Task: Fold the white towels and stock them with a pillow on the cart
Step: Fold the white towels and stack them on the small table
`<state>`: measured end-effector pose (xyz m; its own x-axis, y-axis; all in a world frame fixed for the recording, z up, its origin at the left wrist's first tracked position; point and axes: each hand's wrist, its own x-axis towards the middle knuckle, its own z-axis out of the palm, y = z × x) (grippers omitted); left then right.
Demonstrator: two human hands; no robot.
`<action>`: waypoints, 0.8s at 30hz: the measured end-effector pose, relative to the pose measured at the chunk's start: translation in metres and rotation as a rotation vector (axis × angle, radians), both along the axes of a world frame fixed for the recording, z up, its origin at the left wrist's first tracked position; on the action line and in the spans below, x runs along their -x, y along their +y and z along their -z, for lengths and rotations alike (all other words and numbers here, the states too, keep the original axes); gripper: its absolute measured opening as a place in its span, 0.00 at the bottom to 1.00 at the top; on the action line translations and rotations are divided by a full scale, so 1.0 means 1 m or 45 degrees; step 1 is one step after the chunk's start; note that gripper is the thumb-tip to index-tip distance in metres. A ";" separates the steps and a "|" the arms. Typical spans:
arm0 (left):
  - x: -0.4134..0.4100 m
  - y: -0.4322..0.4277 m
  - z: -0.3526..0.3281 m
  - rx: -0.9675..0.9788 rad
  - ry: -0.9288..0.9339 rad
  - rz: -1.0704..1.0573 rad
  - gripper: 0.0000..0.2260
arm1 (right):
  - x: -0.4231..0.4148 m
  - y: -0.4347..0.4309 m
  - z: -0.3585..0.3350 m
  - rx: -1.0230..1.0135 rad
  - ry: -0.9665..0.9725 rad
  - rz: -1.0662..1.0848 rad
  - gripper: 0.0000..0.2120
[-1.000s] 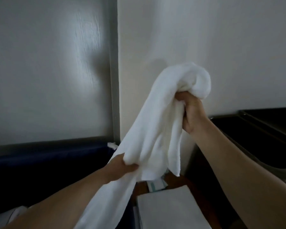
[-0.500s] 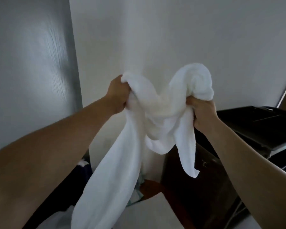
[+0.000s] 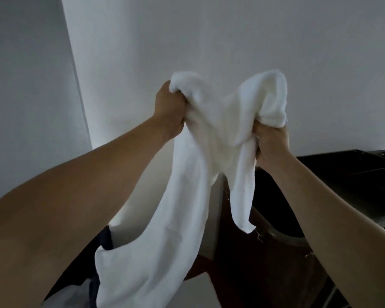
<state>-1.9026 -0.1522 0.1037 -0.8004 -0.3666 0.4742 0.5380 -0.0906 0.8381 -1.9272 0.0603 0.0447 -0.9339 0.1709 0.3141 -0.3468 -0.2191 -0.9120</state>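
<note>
Both fists now grip the white towel (image 3: 209, 170) up high — left hand (image 3: 168, 112) risen level with right hand (image 3: 270, 144) — ready to spread it for folding.

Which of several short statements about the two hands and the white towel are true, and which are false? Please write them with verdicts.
1. The left hand and the right hand both grip the white towel. True.
2. The white towel is folded into a neat square. False: it hangs bunched and loose from the two hands.
3. The left hand is higher in the picture than the right hand. True.
4. The white towel lies flat on a table. False: it is held up in front of the pale wall.
</note>
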 end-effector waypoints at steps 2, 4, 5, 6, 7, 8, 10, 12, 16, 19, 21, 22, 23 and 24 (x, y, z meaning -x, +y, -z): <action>0.001 0.011 -0.016 0.030 0.027 0.018 0.11 | 0.004 0.012 -0.008 0.020 0.017 -0.007 0.18; 0.003 0.020 -0.020 0.132 0.021 0.003 0.11 | 0.005 0.025 -0.009 0.050 0.003 -0.033 0.24; 0.004 0.020 -0.016 0.208 -0.009 -0.027 0.11 | 0.003 0.029 -0.007 0.044 -0.011 -0.059 0.26; 0.004 0.017 -0.008 0.294 -0.057 -0.065 0.10 | 0.002 0.030 -0.001 0.031 -0.023 -0.100 0.26; 0.003 0.013 0.003 0.380 -0.115 -0.097 0.11 | -0.001 0.031 0.006 0.013 -0.034 -0.150 0.25; 0.001 0.007 0.017 0.464 -0.186 -0.124 0.11 | -0.004 0.030 0.015 -0.024 -0.054 -0.202 0.25; -0.008 -0.015 0.051 0.599 -0.354 -0.149 0.11 | -0.011 0.024 0.035 -0.161 -0.101 -0.292 0.24; -0.021 -0.041 0.087 0.632 -0.506 -0.131 0.10 | -0.017 0.016 0.051 -0.312 -0.118 -0.392 0.21; -0.051 -0.077 0.150 0.593 -0.653 -0.052 0.10 | -0.024 -0.008 0.065 -0.530 -0.061 -0.450 0.20; -0.074 -0.085 0.192 0.860 -0.811 0.257 0.14 | -0.026 -0.033 0.073 -0.700 -0.046 -0.423 0.22; -0.085 -0.089 0.216 1.215 -1.146 0.563 0.21 | -0.027 -0.050 0.084 -0.876 -0.077 -0.375 0.26; -0.089 -0.090 0.224 1.364 -1.307 0.702 0.23 | -0.028 -0.057 0.090 -0.971 -0.076 -0.350 0.27; -0.091 -0.091 0.229 1.469 -1.396 0.788 0.23 | -0.029 -0.063 0.097 -1.071 -0.060 -0.330 0.27; -0.092 -0.091 0.230 1.522 -1.410 0.786 0.24 | -0.029 -0.068 0.103 -1.172 -0.041 -0.315 0.26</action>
